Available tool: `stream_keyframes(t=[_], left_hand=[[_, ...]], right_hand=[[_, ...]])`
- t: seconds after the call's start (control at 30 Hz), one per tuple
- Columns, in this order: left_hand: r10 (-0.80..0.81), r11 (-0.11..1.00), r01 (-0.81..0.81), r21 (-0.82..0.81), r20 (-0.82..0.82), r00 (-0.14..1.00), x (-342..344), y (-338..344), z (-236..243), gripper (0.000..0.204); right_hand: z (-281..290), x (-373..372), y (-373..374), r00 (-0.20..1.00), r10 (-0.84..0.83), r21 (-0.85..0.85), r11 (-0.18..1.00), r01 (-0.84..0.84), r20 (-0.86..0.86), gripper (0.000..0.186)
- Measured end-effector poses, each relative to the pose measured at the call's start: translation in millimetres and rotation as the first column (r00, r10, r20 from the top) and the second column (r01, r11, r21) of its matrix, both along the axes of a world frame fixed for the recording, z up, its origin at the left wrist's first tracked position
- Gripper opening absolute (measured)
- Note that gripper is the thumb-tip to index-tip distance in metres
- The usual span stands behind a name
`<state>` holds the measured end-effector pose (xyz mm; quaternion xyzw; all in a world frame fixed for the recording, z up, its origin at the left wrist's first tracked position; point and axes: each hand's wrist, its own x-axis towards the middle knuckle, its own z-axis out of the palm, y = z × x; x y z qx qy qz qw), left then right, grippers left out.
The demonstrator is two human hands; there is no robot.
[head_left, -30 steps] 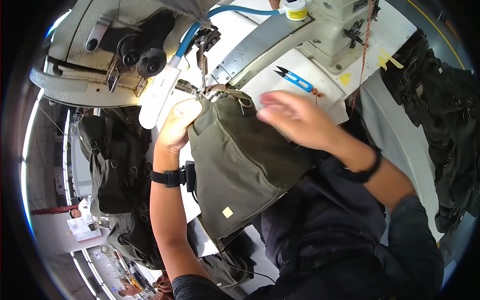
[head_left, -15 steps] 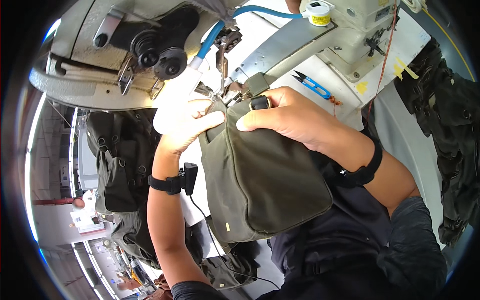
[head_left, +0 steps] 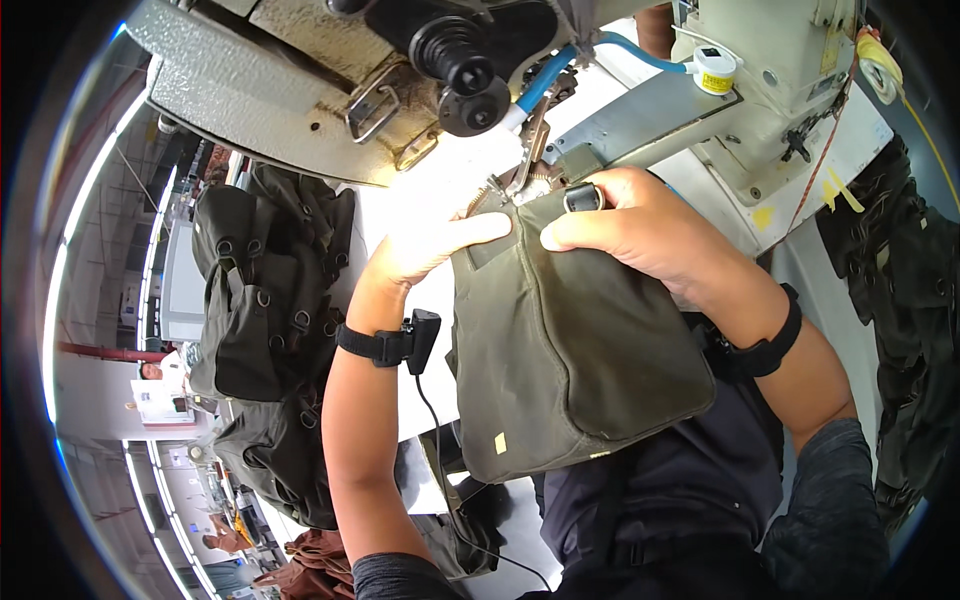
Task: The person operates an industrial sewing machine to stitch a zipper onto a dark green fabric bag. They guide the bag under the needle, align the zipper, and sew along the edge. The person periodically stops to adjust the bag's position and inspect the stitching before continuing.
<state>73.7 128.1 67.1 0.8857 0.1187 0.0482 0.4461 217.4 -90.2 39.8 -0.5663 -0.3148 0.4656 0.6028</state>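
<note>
An olive-green fabric bag (head_left: 510,370) hangs toward me, its upper edge at the presser foot (head_left: 520,182) of a sewing machine (head_left: 290,110). My left hand (head_left: 425,245) grips the bag's upper left edge, thumb on top near the seam; strong lamp glare washes out its fingers. Across the seam, my right hand (head_left: 640,225) pinches the upper right edge with its thumb on the fabric and the fingers largely hidden behind. Beside that hand sits a short dark strap with a metal ring (head_left: 584,198). The needle itself is lost in glare.
Several dark green bags (head_left: 265,290) are piled at the left. More dark fabric pieces (head_left: 900,300) hang at the right. A blue hose (head_left: 640,55) leads to a small white round device (head_left: 714,70) on the machine. A black cable (head_left: 440,470) trails from my left wristband.
The view has shifted, so the machine, bag and hands appear farther right. Both hands keep their hold near the presser foot. The blue thread snips are no longer visible.
</note>
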Motion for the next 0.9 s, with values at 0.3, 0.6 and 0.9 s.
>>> stream_keyframes(t=[0.3, 0.6, 0.9], left_hand=[[-0.305, 0.902, 0.261, 0.344, 0.082, 0.949, 6, -14, 29, 0.049], [-0.362, 0.768, 0.110, 0.631, 0.287, 0.887, 5, -18, 22, 0.079], [-0.302, 0.864, 0.164, 0.476, 0.229, 0.925, -2, -11, 17, 0.061]], right_hand=[[7, -4, 13, 0.793, -0.368, 0.305, 0.921, 0.242, 0.486, 0.034], [10, -11, 4, 0.676, -0.391, 0.291, 0.920, 0.263, 0.625, 0.041], [28, 4, 10, 0.909, -0.083, 0.161, 0.987, 0.018, 0.408, 0.023]])
